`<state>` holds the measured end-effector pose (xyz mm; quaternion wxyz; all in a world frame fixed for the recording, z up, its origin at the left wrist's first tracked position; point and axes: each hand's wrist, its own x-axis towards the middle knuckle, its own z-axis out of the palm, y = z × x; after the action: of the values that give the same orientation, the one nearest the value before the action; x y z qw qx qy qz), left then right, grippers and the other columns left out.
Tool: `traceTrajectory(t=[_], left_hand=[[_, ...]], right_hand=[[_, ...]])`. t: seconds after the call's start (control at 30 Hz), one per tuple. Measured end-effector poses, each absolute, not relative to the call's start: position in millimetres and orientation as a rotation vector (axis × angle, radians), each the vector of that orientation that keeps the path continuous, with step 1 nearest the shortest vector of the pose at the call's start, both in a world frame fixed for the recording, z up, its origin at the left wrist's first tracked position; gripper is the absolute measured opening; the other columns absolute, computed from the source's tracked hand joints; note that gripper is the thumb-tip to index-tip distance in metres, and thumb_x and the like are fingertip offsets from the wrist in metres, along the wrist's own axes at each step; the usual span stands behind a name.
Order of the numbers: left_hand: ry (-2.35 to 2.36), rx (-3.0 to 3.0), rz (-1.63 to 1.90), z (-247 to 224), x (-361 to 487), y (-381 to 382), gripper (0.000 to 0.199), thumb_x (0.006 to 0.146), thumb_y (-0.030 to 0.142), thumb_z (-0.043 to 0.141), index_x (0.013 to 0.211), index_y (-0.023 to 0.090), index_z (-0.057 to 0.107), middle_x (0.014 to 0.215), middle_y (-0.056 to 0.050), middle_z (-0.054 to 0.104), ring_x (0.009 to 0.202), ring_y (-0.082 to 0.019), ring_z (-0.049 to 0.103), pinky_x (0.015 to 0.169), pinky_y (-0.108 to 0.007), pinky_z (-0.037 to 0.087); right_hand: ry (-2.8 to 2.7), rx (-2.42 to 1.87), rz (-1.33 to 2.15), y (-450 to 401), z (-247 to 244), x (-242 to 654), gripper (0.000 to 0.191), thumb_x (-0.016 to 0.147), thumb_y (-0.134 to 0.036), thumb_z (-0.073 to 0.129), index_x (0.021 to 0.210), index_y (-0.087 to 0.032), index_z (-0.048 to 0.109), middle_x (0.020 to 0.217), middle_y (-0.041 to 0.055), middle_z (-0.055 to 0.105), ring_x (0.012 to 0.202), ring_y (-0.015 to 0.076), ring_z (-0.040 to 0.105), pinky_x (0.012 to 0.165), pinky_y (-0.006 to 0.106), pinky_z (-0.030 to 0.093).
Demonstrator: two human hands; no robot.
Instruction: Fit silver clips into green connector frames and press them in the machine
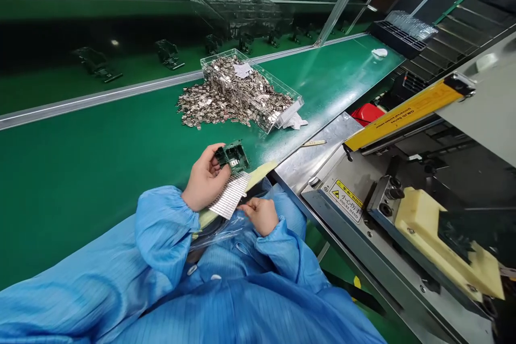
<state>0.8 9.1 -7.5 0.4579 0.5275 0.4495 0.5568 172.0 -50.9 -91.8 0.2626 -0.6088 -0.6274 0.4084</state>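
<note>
My left hand (205, 180) is closed on a small dark plastic housing (236, 156), gripped between thumb and fingers above the bench's near edge. Right below it lies a white sheet ruled in narrow strips (230, 195), with a pale yellow sheet (262, 172) partly under it. Beside the ruled sheet's right edge, my right hand (261, 215) has its thumb and fingers pinched together. What those fingertips hold is too small to make out. Clear plastic film (220, 234) is bunched below the sheets, over my lap.
A clear box (296, 107) of small metal pieces stands on the green bench (100, 172), with a loose heap (197, 105) beside it. Dark housings (167, 54) line the strip behind. At right is a machine with a hand-injury warning label (345, 200) and a yellow sensor bar (403, 115).
</note>
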Motion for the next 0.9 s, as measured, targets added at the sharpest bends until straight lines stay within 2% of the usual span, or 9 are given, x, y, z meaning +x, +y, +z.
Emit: traceTrajectory(t=[0.1,0.2,0.27,0.4,0.6,0.77,0.9], left_hand=[[1.068,1.287,1.411,-4.0,-1.4,5.5,0.044,0.071,0.021,0.068,0.111,0.016,0.051,0.091,-0.003,0.065,0.083,-0.014,0.065,0.073,-0.023,0.053],[1.025,1.314,1.43,0.0,-2.6,-2.5,0.041,0.076,0.024,0.067,0.113,0.017,0.05,0.094,-0.004,0.065,0.083,-0.013,0.064,0.073,-0.022,0.053],[0.997,1.343,1.408,1.7,-1.9,-9.3,0.038,0.081,0.025,0.063,0.116,0.018,0.05,0.095,-0.005,0.065,0.084,-0.013,0.063,0.074,-0.022,0.052],[0.964,1.384,1.3,1.3,1.2,-20.9,0.036,0.088,0.027,0.057,0.122,0.02,0.048,0.093,-0.004,0.064,0.081,-0.014,0.063,0.072,-0.023,0.052],[0.893,1.437,1.244,0.1,0.7,-26.1,0.036,0.091,0.026,0.052,0.126,0.023,0.045,0.109,-0.007,0.063,0.094,-0.017,0.064,0.081,-0.027,0.053],[0.881,1.495,1.252,1.2,-0.3,-28.8,0.034,0.092,0.023,0.05,0.126,0.025,0.047,0.115,-0.008,0.062,0.101,-0.017,0.063,0.085,-0.028,0.052],[0.892,1.489,1.259,1.4,1.3,-31.6,0.033,0.092,0.023,0.05,0.125,0.024,0.047,0.113,-0.008,0.061,0.097,-0.018,0.063,0.085,-0.029,0.052]], right_hand=[[-1.692,-1.663,1.086,-52.6,-78.3,180.8,0.024,0.084,-0.032,0.065,0.065,-0.019,0.069,0.054,0.0016,0.065,0.046,0.0158,0.059,0.049,0.025,0.046],[-1.667,-1.62,1.044,-56.6,-49.0,190.8,0.025,0.091,-0.032,0.053,0.086,-0.018,0.073,0.067,0.0039,0.07,0.056,0.0168,0.064,0.057,0.026,0.052],[-1.611,-1.523,0.928,-57.8,-24.2,194.0,0.025,0.091,-0.033,0.053,0.094,-0.019,0.073,0.08,0.0061,0.07,0.069,0.0186,0.066,0.066,0.03,0.054],[-1.427,-1.244,0.663,-53.0,16.3,181.0,0.008,0.081,-0.026,0.069,0.085,-0.024,0.076,0.095,0.0072,0.063,0.093,0.0224,0.061,0.079,0.035,0.051],[-1.393,-1.197,0.649,-39.5,24.3,145.1,0.002,0.08,-0.021,0.07,0.08,-0.023,0.071,0.113,0.0083,0.056,0.108,0.0249,0.054,0.093,0.041,0.044],[-1.414,-1.259,0.619,-39.1,21.5,133.7,0.004,0.08,-0.021,0.067,0.077,-0.021,0.069,0.116,0.0099,0.054,0.111,0.0265,0.052,0.096,0.043,0.041],[-1.361,-1.267,0.642,-41.5,24.2,132.5,0.011,0.08,-0.024,0.067,0.071,-0.02,0.063,0.115,0.0099,0.054,0.108,0.0248,0.053,0.092,0.039,0.043]])
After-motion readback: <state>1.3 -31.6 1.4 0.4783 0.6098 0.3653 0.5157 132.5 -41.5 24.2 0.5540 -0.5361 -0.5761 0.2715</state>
